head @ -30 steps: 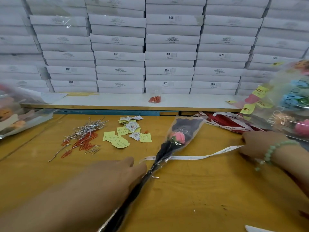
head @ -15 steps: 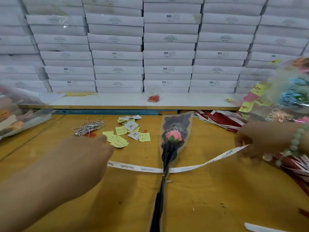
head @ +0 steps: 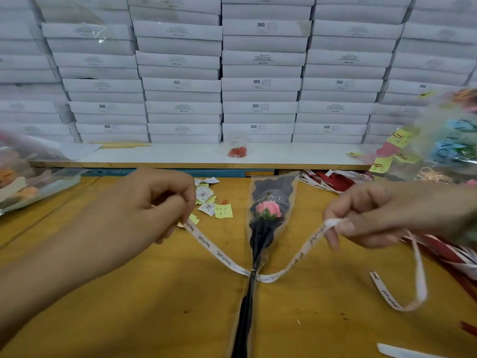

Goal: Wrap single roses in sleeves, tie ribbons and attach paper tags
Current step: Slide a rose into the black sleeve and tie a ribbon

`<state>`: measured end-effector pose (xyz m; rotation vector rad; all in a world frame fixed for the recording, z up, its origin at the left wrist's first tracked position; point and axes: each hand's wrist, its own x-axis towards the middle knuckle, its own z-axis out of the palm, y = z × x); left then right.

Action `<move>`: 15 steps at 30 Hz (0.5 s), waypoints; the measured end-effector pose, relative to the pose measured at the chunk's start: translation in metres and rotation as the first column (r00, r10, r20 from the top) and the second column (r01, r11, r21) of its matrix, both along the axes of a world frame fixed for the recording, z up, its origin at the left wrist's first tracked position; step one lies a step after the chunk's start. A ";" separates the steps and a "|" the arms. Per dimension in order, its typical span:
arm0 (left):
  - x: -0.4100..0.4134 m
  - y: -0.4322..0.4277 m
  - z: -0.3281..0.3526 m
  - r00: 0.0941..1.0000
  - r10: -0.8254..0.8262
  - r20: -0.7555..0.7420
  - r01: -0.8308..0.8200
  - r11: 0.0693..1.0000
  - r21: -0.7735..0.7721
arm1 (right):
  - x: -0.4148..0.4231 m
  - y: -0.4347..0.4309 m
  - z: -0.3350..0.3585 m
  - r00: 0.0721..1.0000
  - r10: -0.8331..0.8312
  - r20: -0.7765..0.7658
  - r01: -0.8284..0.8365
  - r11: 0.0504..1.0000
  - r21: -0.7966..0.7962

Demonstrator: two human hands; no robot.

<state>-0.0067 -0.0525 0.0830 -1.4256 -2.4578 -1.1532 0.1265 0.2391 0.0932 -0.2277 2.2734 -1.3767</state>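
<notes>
A single pink rose in a clear and black sleeve lies lengthwise on the yellow table, bloom away from me. A white printed ribbon passes under the stem and forms a V. My left hand pinches the ribbon's left end above the table. My right hand pinches the right part, and the loose tail curls down to the table. Small paper tags and yellow notes lie just left of the rose.
Stacked white boxes fill the wall behind a white shelf holding a jar of red clips. Wrapped flowers lie at the left edge and right edge. Red and white ribbons pile at the back right.
Both hands have lifted the ribbon ends up and inward, turning the flat ribbon into a V around the stem. The view has moved closer.
</notes>
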 end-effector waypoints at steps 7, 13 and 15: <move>-0.009 0.003 -0.012 0.822 -0.437 0.365 0.210 0.829 0.518 | -0.016 -0.006 -0.018 0.949 -0.307 -0.069 0.289 0.937 -0.195; -0.021 0.009 -0.011 0.560 -0.711 0.425 0.200 0.614 0.763 | -0.023 0.003 -0.036 0.753 -0.443 -0.487 0.633 0.689 0.352; -0.023 0.010 -0.010 0.513 -0.738 0.438 0.224 0.608 0.762 | -0.021 0.003 -0.042 0.727 -0.317 -0.609 0.658 0.576 0.485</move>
